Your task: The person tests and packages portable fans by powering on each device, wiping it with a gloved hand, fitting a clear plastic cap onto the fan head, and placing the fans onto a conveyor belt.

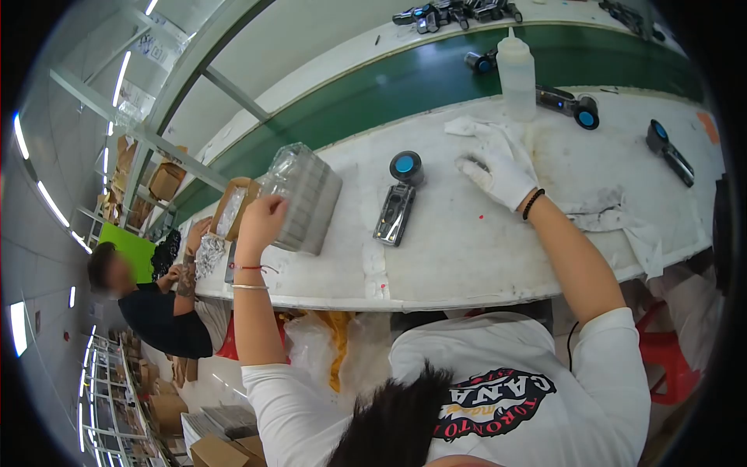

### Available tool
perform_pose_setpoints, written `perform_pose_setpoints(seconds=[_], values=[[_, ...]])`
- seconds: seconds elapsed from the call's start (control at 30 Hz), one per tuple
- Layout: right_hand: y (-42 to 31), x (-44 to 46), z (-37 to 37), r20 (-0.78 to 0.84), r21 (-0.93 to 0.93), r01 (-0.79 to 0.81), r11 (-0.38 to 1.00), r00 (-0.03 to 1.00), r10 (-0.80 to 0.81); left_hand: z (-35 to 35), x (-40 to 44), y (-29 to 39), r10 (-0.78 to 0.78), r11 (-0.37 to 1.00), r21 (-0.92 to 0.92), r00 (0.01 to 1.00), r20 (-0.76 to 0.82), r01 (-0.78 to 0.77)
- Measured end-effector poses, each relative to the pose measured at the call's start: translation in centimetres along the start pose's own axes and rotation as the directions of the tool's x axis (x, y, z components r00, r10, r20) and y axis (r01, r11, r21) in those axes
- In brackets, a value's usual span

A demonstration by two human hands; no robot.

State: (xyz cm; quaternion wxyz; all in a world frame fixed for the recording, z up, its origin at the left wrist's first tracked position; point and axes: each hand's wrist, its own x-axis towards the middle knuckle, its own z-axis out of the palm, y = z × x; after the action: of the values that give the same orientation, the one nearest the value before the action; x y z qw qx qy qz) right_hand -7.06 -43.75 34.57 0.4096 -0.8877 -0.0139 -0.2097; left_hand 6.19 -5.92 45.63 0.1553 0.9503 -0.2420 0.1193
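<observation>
My left hand (263, 221), bare, with its fingers curled together, is at the left side of a stack of clear plastic trays (306, 198); whether it pinches anything is hidden. My right hand (498, 178), in a white glove, rests on a white cloth (506, 142) with its fingers stretched out. Between my hands a black and clear handheld device (395, 214) with a round blue-centred head lies on the white table (443, 265).
A squeeze bottle (517, 78) stands behind my right hand. Similar devices (572, 107) lie at the back and right. A green conveyor belt (350, 101) runs behind. A co-worker (159, 307) sits at the left near an open cardboard box (233, 208).
</observation>
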Motion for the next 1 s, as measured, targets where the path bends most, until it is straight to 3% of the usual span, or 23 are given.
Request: perform_pose_setpoints(seconds=[0.03,0.07,0.13,0.23,0.47,0.57,0.63,0.7,0.77,0.83,0.9,0.93,0.97,1.0], values=[[0.4,0.0,0.2,-0.043,-0.018,0.023,1.000,0.999,-0.024,-0.2,0.2,0.0,0.052,0.992,0.114,0.996,0.072,-0.060],[0.8,0.0,0.5,-0.086,-0.037,0.045,0.998,0.995,-0.048,-0.4,0.4,-0.1,0.054,0.991,0.117,0.996,0.071,-0.062],[1.9,0.6,1.1,0.016,0.186,-0.047,0.981,0.999,0.045,-0.4,1.0,-0.4,0.003,0.990,0.143,0.993,0.114,-0.019],[2.0,0.5,0.7,0.020,0.053,-0.002,0.999,1.000,0.000,-1.1,1.7,-0.6,-0.054,0.998,0.045,0.985,0.165,0.047],[1.4,0.2,0.6,0.075,0.172,-0.090,0.981,0.994,0.078,-2.1,2.1,0.3,-0.072,0.981,0.189,0.989,0.128,0.047],[1.2,0.1,0.4,0.069,0.166,-0.097,0.981,0.994,0.087,-2.5,2.0,0.8,0.028,0.938,0.344,0.999,0.046,-0.042],[1.4,0.2,0.5,0.072,0.180,-0.088,0.980,0.995,0.076,-3.6,2.1,2.7,0.102,0.883,0.469,0.973,-0.207,0.007],[1.6,0.3,0.6,0.070,0.152,-0.097,0.984,0.994,0.087,-4.8,2.1,5.3,0.225,0.875,0.483,0.883,-0.411,0.002],[1.6,0.4,0.6,0.072,0.124,-0.103,0.987,0.993,0.094,-4.6,1.5,9.1,0.209,0.908,0.418,0.879,-0.429,-0.012],[1.5,0.4,0.5,0.071,0.127,-0.081,0.989,0.995,0.072,-2.8,1.4,11.1,0.600,0.781,0.468,0.707,-0.375,-0.414],[1.6,0.4,0.6,0.069,0.140,-0.100,0.985,0.993,0.091,1.7,0.6,12.4,0.553,0.828,0.255,0.804,-0.220,-0.499],[1.6,0.3,0.6,0.065,0.159,-0.119,0.980,0.992,0.110,4.7,0.0,12.5,0.535,0.844,-0.021,0.844,-0.038,-0.536],[1.6,0.2,0.5,0.062,0.156,-0.126,0.980,0.991,0.118,6.7,-0.8,12.4,0.546,0.820,-0.296,0.824,0.149,-0.490],[1.6,0.1,0.4,0.046,0.100,-0.084,0.991,0.996,0.080,7.1,-1.5,12.5,0.629,0.778,-0.255,0.700,0.338,-0.575]])
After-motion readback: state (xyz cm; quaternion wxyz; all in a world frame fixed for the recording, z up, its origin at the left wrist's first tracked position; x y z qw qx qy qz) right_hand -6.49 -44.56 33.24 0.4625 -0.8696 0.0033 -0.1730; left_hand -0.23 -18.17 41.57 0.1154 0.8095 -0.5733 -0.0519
